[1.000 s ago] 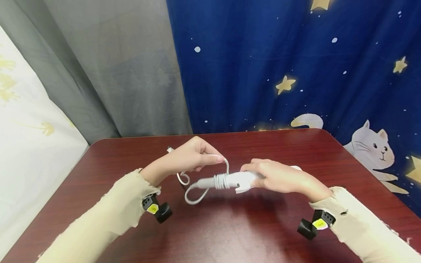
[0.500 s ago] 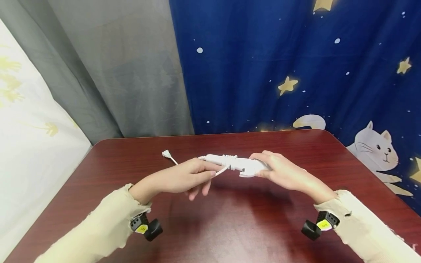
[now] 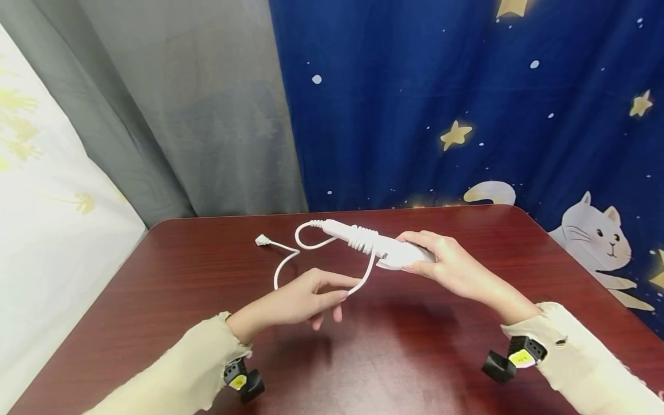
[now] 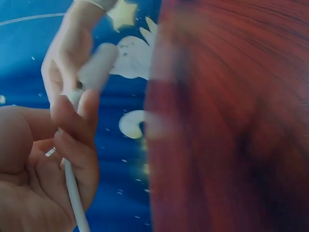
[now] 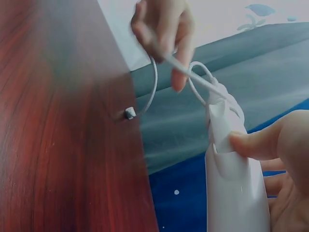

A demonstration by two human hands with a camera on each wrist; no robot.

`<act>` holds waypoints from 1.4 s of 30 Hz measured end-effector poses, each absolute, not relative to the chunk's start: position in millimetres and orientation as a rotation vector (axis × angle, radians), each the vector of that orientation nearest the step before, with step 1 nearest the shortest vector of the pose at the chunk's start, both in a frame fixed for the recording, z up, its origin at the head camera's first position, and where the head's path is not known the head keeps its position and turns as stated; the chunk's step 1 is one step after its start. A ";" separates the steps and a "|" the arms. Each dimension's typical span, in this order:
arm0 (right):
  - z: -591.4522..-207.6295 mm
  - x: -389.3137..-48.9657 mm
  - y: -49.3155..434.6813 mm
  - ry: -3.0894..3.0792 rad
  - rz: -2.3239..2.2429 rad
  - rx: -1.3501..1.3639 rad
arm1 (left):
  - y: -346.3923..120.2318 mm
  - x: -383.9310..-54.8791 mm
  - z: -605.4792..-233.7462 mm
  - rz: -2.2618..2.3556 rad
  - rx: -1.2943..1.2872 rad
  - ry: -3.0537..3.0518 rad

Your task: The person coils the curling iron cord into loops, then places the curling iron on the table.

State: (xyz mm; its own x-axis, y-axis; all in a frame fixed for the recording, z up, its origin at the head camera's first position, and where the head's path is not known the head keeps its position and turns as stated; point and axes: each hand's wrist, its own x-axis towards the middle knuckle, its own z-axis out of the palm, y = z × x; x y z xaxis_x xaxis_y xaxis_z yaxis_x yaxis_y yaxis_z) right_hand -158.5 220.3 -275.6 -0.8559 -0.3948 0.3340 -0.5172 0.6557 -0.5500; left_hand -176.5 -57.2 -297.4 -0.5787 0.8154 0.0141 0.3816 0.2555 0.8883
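Observation:
A white corded appliance (image 3: 399,253), shaped like a curling iron with a thick body, a slimmer handle and a lever, is gripped by my right hand (image 3: 446,262). In the right wrist view the thumb presses near the lever (image 5: 223,126). Several turns of white power cord (image 3: 371,262) are wrapped round the handle (image 3: 339,230). My left hand (image 3: 303,300), in front and to the left, pinches the cord between thumb and forefinger. From that hand the free cord trails back to the plug (image 3: 262,240). The palm, with cord across it, shows in the left wrist view.
Both hands are over a dark red wooden table (image 3: 155,300). Behind it hang a grey curtain (image 3: 223,115) and a blue curtain (image 3: 373,104) with stars and a cat. A white printed cloth (image 3: 52,230) hangs at the left.
My left hand has come from above the handle down to its near side, carrying the cord. The handle end has tilted up and away, with my right hand still gripping the appliance.

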 end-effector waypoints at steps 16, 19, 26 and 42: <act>-259.3 -136.5 222.2 -2.627 1.192 0.952 | -56.4 -224.4 -330.3 1.352 0.950 2.295; -257.9 -134.5 221.5 -2.631 1.196 1.022 | -59.9 -229.7 -325.7 1.337 1.084 2.231; -256.0 -129.9 218.1 -2.600 1.171 1.240 | -61.3 -251.7 -322.2 1.430 1.167 2.064; -258.7 -130.9 213.4 -2.690 1.115 1.451 | -64.6 -277.4 -292.7 1.261 1.145 2.356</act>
